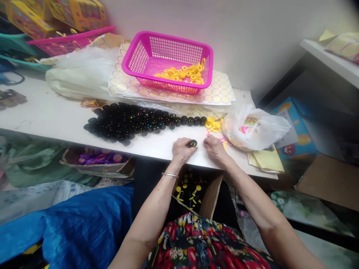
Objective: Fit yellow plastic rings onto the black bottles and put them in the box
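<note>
My left hand [181, 150] is closed around a small black cup [192, 143] with coloured bits showing in its top. Beside it, my right hand [214, 147] has its fingers pinched together; whatever they hold is too small or hidden. Small pink and yellow bits [224, 141] lie scattered by the right hand. Just beyond the hands is a little heap of yellow rings [214, 124]. From there a row of the same black cups [190, 121] runs left into a large cluster of black cups [123, 121], some with coloured specks.
A pink basket [131, 69] with yellow ring pieces stands on sheets of round stickers [224, 89]. On the right sits a plastic bag [260, 125] of colourful bits. An open cardboard box [212, 196] between my legs holds black and yellow pieces. The white table's front edge [157, 156] is near my hands.
</note>
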Motion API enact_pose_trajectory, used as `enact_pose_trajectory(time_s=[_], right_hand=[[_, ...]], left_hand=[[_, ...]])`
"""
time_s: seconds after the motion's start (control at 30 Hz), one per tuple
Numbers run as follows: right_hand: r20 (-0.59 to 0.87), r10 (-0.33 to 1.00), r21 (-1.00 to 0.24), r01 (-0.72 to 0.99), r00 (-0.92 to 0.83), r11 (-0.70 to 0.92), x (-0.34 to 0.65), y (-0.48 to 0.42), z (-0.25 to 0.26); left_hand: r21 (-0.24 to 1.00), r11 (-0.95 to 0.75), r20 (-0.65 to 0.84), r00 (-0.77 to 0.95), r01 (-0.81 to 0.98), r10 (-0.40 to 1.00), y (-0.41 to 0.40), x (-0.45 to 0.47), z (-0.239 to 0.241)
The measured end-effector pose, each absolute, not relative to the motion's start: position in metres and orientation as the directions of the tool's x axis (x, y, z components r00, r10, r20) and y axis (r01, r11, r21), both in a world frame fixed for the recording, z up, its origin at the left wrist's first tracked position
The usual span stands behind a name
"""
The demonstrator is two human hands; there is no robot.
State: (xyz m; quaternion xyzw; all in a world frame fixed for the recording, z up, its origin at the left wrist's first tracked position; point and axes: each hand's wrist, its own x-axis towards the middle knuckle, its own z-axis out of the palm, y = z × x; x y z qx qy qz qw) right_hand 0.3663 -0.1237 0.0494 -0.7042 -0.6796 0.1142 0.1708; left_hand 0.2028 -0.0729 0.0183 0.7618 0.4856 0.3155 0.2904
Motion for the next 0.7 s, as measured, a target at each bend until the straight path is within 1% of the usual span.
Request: enact_pose_trajectory(time_s=[0.1,0.17,0.27,0.37,0.5,0.63,0.7], right_hand=[[0.191,0.980,-0.520,0.853,0.050,0.058,0.355,-0.123,0.059],[0.232,0.973,-0.545,0.831,0.017,0.116,0.347,-0.120,0.065],[0.229,0.972,-0.502,0.850,-0.047,0.159,0.338,-0.113,0.070],[0.181,0.979,-0.448,0.879,-0.089,0.162,0.335,-0.107,0.070],[0.114,0.986,-0.410,0.898,-0.121,0.157,0.334,-0.104,0.069],[0.126,0.984,-0.382,0.910,-0.123,0.163,0.333,-0.106,0.069],[0.153,0.984,-0.394,0.907,-0.094,0.148,0.331,-0.107,0.067]], left_hand=[[0.733,-0.385,0.226,0.333,0.561,0.916,-0.073,0.203,0.017],[0.720,-0.398,0.237,0.338,0.568,0.911,-0.074,0.203,0.017],[0.701,-0.398,0.225,0.346,0.591,0.911,-0.074,0.203,0.018],[0.693,-0.386,0.201,0.352,0.608,0.914,-0.075,0.203,0.020],[0.692,-0.401,0.207,0.367,0.600,0.907,-0.074,0.202,0.021],[0.695,-0.410,0.220,0.368,0.591,0.903,-0.073,0.202,0.019],[0.700,-0.413,0.228,0.365,0.582,0.903,-0.072,0.202,0.018]])
